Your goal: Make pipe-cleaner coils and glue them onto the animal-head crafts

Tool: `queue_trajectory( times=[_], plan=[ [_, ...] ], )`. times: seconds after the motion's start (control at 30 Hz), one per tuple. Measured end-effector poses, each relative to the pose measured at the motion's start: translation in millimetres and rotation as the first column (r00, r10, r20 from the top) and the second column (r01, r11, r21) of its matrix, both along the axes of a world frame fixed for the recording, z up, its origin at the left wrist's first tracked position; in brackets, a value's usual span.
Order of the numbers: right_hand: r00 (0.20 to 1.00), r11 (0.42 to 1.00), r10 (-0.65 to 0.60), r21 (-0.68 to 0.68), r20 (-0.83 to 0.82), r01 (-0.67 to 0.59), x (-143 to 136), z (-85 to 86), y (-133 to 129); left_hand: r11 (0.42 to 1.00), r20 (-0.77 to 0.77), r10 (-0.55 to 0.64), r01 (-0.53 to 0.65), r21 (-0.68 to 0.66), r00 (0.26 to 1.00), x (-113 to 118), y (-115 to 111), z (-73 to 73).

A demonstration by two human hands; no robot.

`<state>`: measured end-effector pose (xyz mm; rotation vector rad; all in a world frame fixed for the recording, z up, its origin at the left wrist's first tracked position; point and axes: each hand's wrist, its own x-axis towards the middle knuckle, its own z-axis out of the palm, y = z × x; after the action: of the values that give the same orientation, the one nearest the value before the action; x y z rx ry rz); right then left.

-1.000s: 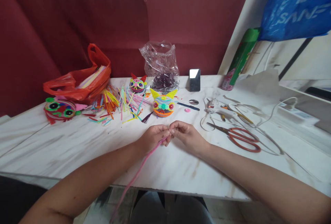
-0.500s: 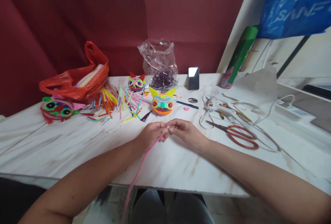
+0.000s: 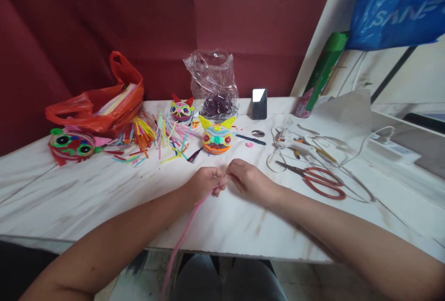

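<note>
A long pink pipe cleaner (image 3: 187,231) runs from my left hand (image 3: 207,183) down past the table's front edge. My left fingers pinch it near its upper end. My right hand (image 3: 248,179) is closed beside the left fingertips, its thumb and fingers pressed together at the pipe cleaner's end; the tip itself is mostly hidden between the fingers. Just beyond both hands stands a striped animal-head ornament (image 3: 217,139) with yellow ears and red eyes.
Scissors (image 3: 318,178) and a glue gun (image 3: 290,143) with its cord lie to the right. Behind are a phone (image 3: 259,104), a clear bag (image 3: 217,88), a red bag (image 3: 100,111), cut pipe cleaners (image 3: 144,129) and two more ornaments, one at left (image 3: 74,146), another farther back (image 3: 181,109).
My right hand has turned slightly, its knuckles now facing up more. The pink coil visible between the fingertips before is now mostly covered. The view has shifted a little.
</note>
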<state>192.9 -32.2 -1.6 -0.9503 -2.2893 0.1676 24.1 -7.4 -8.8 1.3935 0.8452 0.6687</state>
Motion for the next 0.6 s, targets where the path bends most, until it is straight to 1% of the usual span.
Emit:
queue_trajectory(
  times=[0.1, 0.13, 0.17, 0.2, 0.23, 0.27, 0.3, 0.33, 0.37, 0.43, 0.5, 0.53, 0.6],
  plan=[
    [0.971, 0.995, 0.006, 0.091, 0.238, -0.028, 1.4, 2.3, -2.7, 0.995, -0.153, 0.005, 0.012, 0.104, 0.988, -1.1, -1.5, -0.9],
    [0.958, 0.994, 0.006, 0.099, 0.287, -0.036, 1.1, 2.1, -3.5, 0.987, -0.205, 0.013, 0.02, 0.161, 0.979, -1.8, -2.1, -1.3],
    [0.953, 0.995, 0.005, 0.089, 0.302, -0.033, 0.4, 1.4, -4.0, 0.971, -0.252, 0.032, 0.03, 0.237, 0.967, -2.6, -2.7, -1.4],
    [0.963, 0.998, -0.001, 0.058, 0.271, -0.015, -0.7, 0.1, -4.1, 0.945, -0.287, 0.062, 0.037, 0.325, 0.956, -3.5, -3.3, -1.1],
    [0.981, 1.0, -0.017, 0.007, 0.192, 0.017, -2.2, -1.4, -3.9, 0.911, -0.303, 0.1, 0.035, 0.412, 0.948, -4.4, -3.9, -0.5],
    [0.996, 0.997, -0.046, -0.065, 0.075, 0.051, -3.9, -3.2, -3.3, 0.88, -0.297, 0.138, 0.021, 0.475, 0.945, -5.1, -4.5, 0.4],
    [0.994, 0.985, -0.088, -0.155, -0.067, 0.077, -5.7, -4.9, -2.5, 0.865, -0.27, 0.168, -0.01, 0.502, 0.948, -5.6, -5.0, 1.7],
    [0.969, 0.965, -0.131, -0.252, -0.21, 0.075, -7.7, -6.6, -1.6, 0.869, -0.23, 0.187, -0.052, 0.491, 0.955, -5.7, -5.4, 3.1],
    [0.928, 0.939, -0.169, -0.341, -0.333, 0.049, -9.6, -8.0, -0.8, 0.885, -0.188, 0.199, -0.094, 0.456, 0.962, -5.5, -5.7, 4.3],
    [0.844, 0.893, -0.217, -0.45, -0.491, -0.032, -12.9, -10.1, 0.4, 0.917, -0.121, 0.21, -0.153, 0.368, 0.97, -4.5, -6.0, 5.9],
    [0.806, 0.876, -0.235, -0.478, -0.544, -0.067, -14.9, -10.9, 0.4, 0.934, -0.096, 0.204, -0.165, 0.316, 0.974, -3.4, -5.3, 5.4],
    [0.808, 0.881, -0.238, -0.47, -0.538, -0.054, -15.3, -10.7, 0.1, 0.941, -0.099, 0.193, -0.155, 0.301, 0.976, -3.2, -4.5, 4.3],
    [0.844, 0.909, -0.23, -0.417, -0.485, 0.009, -14.7, -9.3, -0.8, 0.953, -0.121, 0.162, -0.124, 0.275, 0.979, -3.4, -1.8, 1.0]
  ],
)
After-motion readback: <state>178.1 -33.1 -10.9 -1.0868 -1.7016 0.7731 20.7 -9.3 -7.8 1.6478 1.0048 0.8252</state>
